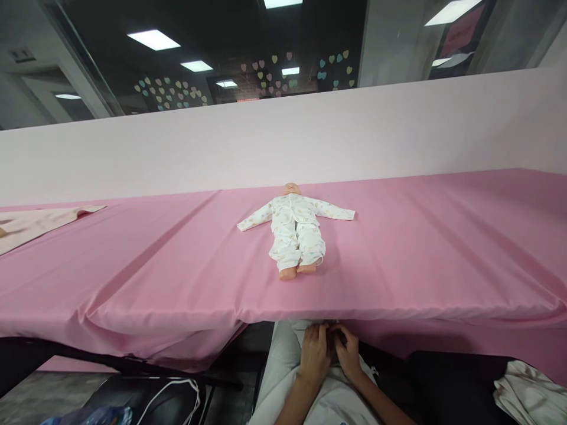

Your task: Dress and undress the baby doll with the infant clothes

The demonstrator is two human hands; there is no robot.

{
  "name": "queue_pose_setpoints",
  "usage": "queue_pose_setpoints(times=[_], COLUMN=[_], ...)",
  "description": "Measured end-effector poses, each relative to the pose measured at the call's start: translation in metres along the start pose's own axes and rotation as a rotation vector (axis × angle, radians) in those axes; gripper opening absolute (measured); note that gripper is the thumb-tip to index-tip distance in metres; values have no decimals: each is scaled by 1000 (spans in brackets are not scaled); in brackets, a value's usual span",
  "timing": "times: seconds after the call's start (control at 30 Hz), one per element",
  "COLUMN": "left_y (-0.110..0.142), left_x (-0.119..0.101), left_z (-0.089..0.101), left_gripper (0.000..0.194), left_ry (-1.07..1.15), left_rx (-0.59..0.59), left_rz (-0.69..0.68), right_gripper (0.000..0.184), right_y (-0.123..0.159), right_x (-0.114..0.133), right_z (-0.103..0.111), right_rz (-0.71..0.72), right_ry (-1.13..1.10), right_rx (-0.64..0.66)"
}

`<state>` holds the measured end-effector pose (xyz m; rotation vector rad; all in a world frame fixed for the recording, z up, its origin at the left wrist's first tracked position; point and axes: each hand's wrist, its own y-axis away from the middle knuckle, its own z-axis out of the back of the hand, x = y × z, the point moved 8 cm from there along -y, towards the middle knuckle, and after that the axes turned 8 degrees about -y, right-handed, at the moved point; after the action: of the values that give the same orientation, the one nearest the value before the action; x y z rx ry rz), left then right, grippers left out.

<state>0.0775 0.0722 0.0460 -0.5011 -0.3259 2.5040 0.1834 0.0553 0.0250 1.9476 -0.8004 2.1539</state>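
Note:
My left hand (pixel 316 352) and my right hand (pixel 348 353) are close together in my lap, just below the table's front edge. The fingers of both are bent inward and closed near each other. Whatever lies between them, if anything, is hidden. On the table beyond lies a baby doll (pixel 306 269) on its back, its head toward the wall and its bare feet toward me. It wears a white patterned top (pixel 290 208) with both sleeves spread wide, and matching trousers (pixel 287 243). Neither hand touches the doll.
A pink cloth (pixel 177 254) covers the table and hangs over its front edge. At the far left lies a pale folded cloth (pixel 39 224). Black chairs stand on both sides, one with a white cord (pixel 170 383), the other with a crumpled white cloth (pixel 531 392).

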Motion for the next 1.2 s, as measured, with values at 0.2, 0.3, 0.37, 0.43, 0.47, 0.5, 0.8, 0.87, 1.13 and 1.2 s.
queue_pose_setpoints(times=[0.2,0.3,0.37,0.43,0.47,0.5,0.8,0.87,1.13,1.2], left_y=[0,0,0,0,0,0,2,3,2,0], left_x=[-3,-2,-2,-3,-3,-3,-5,-6,-9,-7], left_z=[-15,-15,-14,-14,-14,-15,-11,-6,-6,-8], left_gripper=[43,43,44,44,45,46,39,32,35,37], left_ry=[-57,-23,4,11,8,5,-84,-77,-23,42], left_rx=[122,141,163,189,203,216,66,9,15,70], left_rz=[-33,-11,6,14,16,18,-37,-50,-61,-11], right_gripper=[18,19,19,19,19,18,17,17,17,17], right_y=[0,0,0,0,-1,-1,-1,0,0,0], right_x=[1,1,1,2,2,3,2,-1,-1,0], right_z=[-1,-1,-1,0,0,0,-1,-3,-1,-1], right_rz=[6,6,8,12,13,15,4,-9,-21,-14], right_ry=[9,17,20,22,23,22,14,13,8,5], right_rx=[9,10,4,-2,-5,-7,9,28,26,19])
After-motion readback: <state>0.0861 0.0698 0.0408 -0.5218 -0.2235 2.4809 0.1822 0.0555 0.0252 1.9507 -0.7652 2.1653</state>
